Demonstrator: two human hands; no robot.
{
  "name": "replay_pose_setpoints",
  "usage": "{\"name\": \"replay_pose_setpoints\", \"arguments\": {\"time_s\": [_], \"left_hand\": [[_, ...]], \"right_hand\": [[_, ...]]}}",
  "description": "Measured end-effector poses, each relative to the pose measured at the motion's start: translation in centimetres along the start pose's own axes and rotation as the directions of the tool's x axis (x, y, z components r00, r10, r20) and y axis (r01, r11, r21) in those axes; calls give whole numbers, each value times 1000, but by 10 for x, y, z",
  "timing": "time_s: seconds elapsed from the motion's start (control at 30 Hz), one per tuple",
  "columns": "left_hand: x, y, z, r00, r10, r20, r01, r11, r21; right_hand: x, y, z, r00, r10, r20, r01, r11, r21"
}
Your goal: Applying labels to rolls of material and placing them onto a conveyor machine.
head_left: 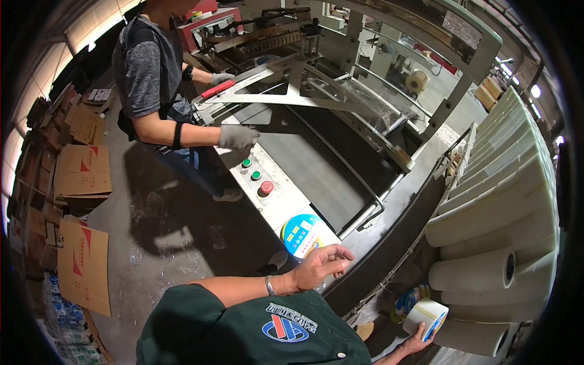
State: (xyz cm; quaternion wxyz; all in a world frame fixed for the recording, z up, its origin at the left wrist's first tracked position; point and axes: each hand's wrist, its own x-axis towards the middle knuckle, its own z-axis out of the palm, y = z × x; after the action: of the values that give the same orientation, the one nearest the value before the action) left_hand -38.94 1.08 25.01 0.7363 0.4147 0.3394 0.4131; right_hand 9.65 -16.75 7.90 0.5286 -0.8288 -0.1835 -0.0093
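Note:
My left hand (322, 266) is held in front of my chest with its fingers loosely bent and apart, and nothing shows in it. Just beyond it, a round blue and white printed piece (300, 236) lies at the near end of the machine's pale side panel; my hand covers its lower edge. At the lower right, my right hand (417, 342) grips a white roll (424, 317) from below. Blue and yellow print shows on the roll's end. Beside that roll, a colourful printed package (409, 302) is partly hidden.
A co-worker in grey gloves (238, 137) stands at the machine's left side, near a red handle (218, 89). Green buttons and a red button (266, 188) sit on the panel beside a dark belt (316, 161). Large white rolls (474, 271) are stacked right; cardboard boxes (82, 170) stand left.

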Motion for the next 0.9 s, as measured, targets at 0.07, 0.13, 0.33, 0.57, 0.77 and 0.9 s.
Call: {"name": "replay_pose_setpoints", "arguments": {"time_s": [0.07,0.13,0.33,0.57,0.77,0.9], "left_hand": [[-1,-1,2,1000,-6,-8,6,1000,-16],[-2,-4,2,1000,-4,-9,3,1000,-19],[-4,-7,1,1000,22,2,-22,1000,2],[-9,-6,2,1000,29,1,-29,999,-15],[-13,-2,1,1000,22,-8,-22,1000,-17],[-14,-5,-2,1000,21,-19,-22,1000,-15]], "right_hand": [[0,5,-1,1000,-19,-5,19,1000,3],[-1,7,-2,1000,-27,-7,27,1000,-8],[0,8,-4,999,-35,-9,35,999,-37],[-2,5,-1,1000,-26,7,26,1000,12],[2,16,3,999,-27,34,25,998,52],[1,12,6,999,-25,47,24,999,21]]}}
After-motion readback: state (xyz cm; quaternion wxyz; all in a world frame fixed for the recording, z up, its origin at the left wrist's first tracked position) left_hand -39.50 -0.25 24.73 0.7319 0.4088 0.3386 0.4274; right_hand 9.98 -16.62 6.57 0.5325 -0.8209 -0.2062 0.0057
